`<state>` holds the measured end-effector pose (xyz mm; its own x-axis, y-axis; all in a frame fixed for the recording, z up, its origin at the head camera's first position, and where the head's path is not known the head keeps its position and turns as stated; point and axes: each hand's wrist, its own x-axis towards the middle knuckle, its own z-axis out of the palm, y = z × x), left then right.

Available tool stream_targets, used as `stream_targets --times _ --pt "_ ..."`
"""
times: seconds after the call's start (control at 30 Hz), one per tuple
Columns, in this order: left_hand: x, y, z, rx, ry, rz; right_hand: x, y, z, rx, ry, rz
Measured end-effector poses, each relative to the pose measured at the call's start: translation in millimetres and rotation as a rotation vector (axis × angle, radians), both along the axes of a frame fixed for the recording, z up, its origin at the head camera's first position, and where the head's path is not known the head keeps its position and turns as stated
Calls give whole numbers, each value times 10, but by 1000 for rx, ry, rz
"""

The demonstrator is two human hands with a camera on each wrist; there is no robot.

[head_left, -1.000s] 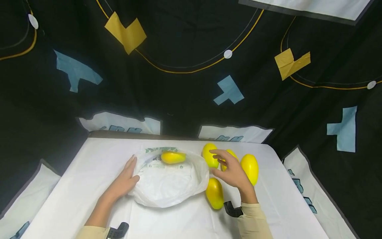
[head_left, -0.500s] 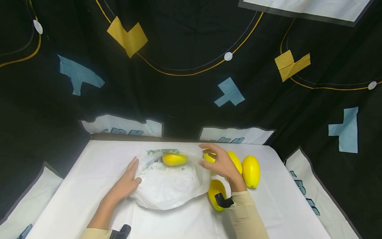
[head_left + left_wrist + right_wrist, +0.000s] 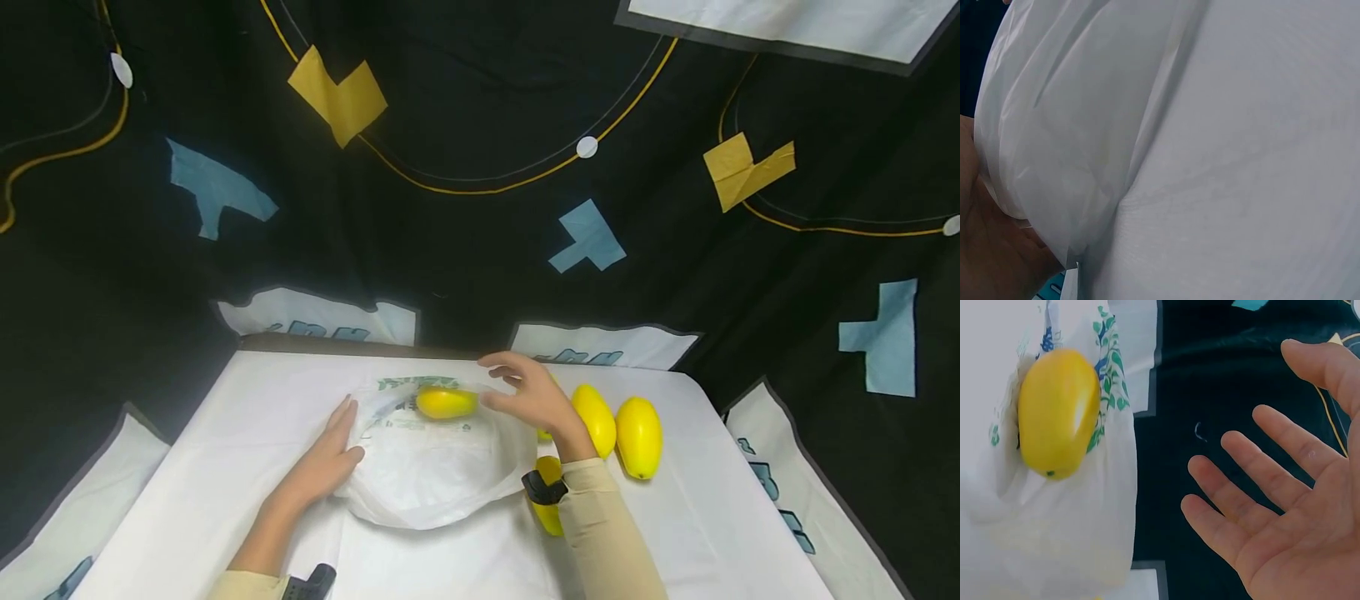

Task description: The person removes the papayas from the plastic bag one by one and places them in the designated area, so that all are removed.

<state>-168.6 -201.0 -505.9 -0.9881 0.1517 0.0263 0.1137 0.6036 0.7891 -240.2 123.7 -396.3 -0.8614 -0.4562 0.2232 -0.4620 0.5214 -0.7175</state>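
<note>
A white plastic bag [image 3: 438, 496] with green print lies open-mouthed on the table. One yellow mango [image 3: 446, 403] lies at its far side, also visible as a mango [image 3: 1059, 414] in the right wrist view. My left hand [image 3: 322, 462] rests along the bag's left side, its fingers straight; the left wrist view shows the plastic bag [image 3: 1079, 137] against the palm. Near the far right rim hovers my right hand [image 3: 536, 400], its fingers spread, and the right wrist view shows this hand [image 3: 1304, 519] with an open palm holding nothing.
Right of the bag are more mangoes: a middle mango [image 3: 592, 417], an outer mango [image 3: 639, 437] and a near mango [image 3: 547, 518] partly under the right wrist strap. Another mango behind the right hand is mostly hidden. A black curtain [image 3: 450, 258] hangs behind the white table [image 3: 720, 517].
My right hand has moved left, from over the mangoes to the bag's far right rim. The left hand stays at the bag, and the mango inside lies as before.
</note>
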Motion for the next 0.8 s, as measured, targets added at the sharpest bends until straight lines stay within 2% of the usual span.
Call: stream_targets --times 0.47,0.8 --pt "-4 -13 -17 3 -4 -2 -139 -361 -46 -23 -24 127" --pt "12 -20 1 13 13 -13 -149 -575 -147 -13 -53 205"
